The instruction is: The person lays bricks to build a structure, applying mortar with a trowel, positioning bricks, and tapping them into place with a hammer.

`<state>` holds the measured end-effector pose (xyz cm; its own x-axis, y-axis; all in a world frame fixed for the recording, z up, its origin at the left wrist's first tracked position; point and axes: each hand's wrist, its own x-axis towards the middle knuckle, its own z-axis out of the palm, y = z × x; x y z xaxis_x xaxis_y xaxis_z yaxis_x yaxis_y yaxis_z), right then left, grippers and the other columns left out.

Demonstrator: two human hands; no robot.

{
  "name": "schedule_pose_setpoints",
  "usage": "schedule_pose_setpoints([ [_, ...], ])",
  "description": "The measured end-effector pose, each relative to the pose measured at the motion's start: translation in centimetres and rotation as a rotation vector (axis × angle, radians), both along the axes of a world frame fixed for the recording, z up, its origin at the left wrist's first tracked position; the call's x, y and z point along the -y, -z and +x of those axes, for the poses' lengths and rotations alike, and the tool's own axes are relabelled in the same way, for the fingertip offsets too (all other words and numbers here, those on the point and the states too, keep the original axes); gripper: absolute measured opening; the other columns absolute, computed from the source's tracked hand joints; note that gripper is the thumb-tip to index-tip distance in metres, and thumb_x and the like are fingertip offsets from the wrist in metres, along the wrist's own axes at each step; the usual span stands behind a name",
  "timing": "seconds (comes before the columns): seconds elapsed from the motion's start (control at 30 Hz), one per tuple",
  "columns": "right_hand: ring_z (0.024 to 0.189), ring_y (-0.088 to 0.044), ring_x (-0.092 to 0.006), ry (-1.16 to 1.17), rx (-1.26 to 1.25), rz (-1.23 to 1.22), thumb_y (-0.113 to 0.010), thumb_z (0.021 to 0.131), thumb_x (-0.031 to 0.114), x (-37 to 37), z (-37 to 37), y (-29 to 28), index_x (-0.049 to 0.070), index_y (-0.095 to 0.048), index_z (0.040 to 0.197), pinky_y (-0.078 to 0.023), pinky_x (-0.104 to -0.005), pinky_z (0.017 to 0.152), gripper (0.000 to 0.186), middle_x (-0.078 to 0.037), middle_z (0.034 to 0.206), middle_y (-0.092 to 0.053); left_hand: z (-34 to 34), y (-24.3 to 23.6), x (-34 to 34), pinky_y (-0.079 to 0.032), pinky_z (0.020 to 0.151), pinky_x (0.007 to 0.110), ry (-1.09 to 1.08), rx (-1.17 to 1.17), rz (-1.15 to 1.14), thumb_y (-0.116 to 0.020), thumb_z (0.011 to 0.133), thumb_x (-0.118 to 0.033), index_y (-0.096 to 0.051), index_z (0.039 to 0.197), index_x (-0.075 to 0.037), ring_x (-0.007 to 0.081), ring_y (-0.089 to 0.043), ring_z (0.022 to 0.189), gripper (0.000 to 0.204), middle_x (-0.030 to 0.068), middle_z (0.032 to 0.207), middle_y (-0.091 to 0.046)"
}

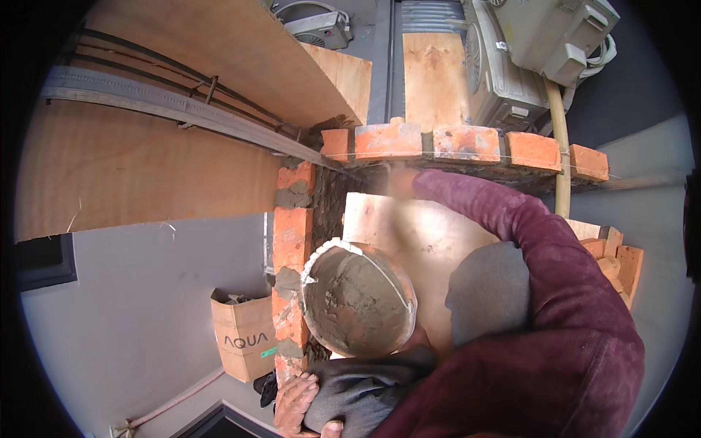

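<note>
My left hand (296, 401) lies over my grey-clad knee (365, 387), fingers apart and resting on the cloth beside the left brick wall (292, 237). My right arm, in a maroon sleeve, reaches out to the far brick wall (391, 140). Motion smears my right hand (403, 182) just below those bricks, near the inner corner; whether it grips a tool cannot be made out. Between my arms stands a round bucket (411, 310) with wet grey mortar (358, 299) in it. Its wire handle leans across the rim.
A thin string (482, 158) runs along the far bricks. A pale board (453, 226) lies under the bucket. Steel bars (182, 109) and plywood (146, 175) slant in from the left. A cardboard box (244, 336), a bamboo pole (558, 139), loose bricks (628, 270) and air-conditioner units (504, 80) surround the spot.
</note>
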<state>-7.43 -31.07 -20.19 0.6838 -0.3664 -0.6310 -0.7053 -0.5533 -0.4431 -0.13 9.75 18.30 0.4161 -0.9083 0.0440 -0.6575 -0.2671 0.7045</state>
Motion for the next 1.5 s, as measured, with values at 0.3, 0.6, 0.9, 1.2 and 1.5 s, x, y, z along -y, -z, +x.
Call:
schedule_pose_setpoints([
  [0.3,0.1,-0.068,-0.0388,0.219,0.093,-0.073,-0.058,0.083,0.007,-2.2,-0.3,-3.3,-0.006,-0.067,0.107,-0.054,-0.0468,0.084,0.029,-0.026,0.106,-0.069,0.4,-0.2,0.8,-0.046,0.098,0.046,0.035,-0.003,0.004,-0.067,0.08,-0.047,-0.068,0.111,0.007,0.0373,-0.065,0.106,0.063,0.0238,0.11,-0.069],
  [0.6,0.11,-0.061,-0.0431,0.393,0.284,0.04,-0.054,0.089,0.012,-3.5,-3.5,-7.5,-0.007,-0.056,0.123,-0.048,-0.0488,0.095,0.04,-0.03,0.114,-0.063,0.7,-0.6,-0.3,-0.046,0.098,0.046,0.046,0.014,0.003,-0.066,0.082,-0.045,-0.067,0.111,0.007,0.0366,-0.065,0.106,0.059,0.0234,0.112,-0.068],
  [0.9,0.097,-0.066,-0.0427,0.046,0.148,-0.064,-0.051,0.09,0.017,-0.4,-3.2,-0.3,-0.009,-0.058,0.113,-0.052,-0.0504,0.086,0.035,-0.031,0.099,-0.065,1.0,-0.9,0.7,-0.047,0.098,0.045,0.135,-0.007,-0.053,-0.066,0.084,-0.042,-0.067,0.112,0.007,0.0359,-0.065,0.106,0.056,0.0229,0.113,-0.068],
  [1.2,0.087,-0.069,-0.0379,0.173,0.478,-0.26,-0.046,0.094,0.019,-3.7,-6.9,-4.8,-0.008,-0.059,0.109,-0.054,-0.0491,0.078,0.033,-0.031,0.092,-0.065,0.5,-1.4,-0.2,-0.047,0.098,0.045,0.151,0.039,-0.041,-0.066,0.086,-0.039,-0.066,0.112,0.007,0.0352,-0.065,0.107,0.053,0.0225,0.115,-0.068],
  [1.5,0.08,-0.069,-0.0424,0.482,0.119,0.12,-0.039,0.095,0.021,-3.1,-5.4,-7.5,-0.012,-0.057,0.105,-0.056,-0.0493,0.076,0.038,-0.029,0.093,-0.066,-0.3,-0.7,-0.2,-0.046,0.099,0.048,0.089,0.024,-0.05,-0.068,0.08,-0.045,-0.069,0.109,0.004,0.0381,-0.064,0.107,0.057,0.0218,0.11,-0.069],
])
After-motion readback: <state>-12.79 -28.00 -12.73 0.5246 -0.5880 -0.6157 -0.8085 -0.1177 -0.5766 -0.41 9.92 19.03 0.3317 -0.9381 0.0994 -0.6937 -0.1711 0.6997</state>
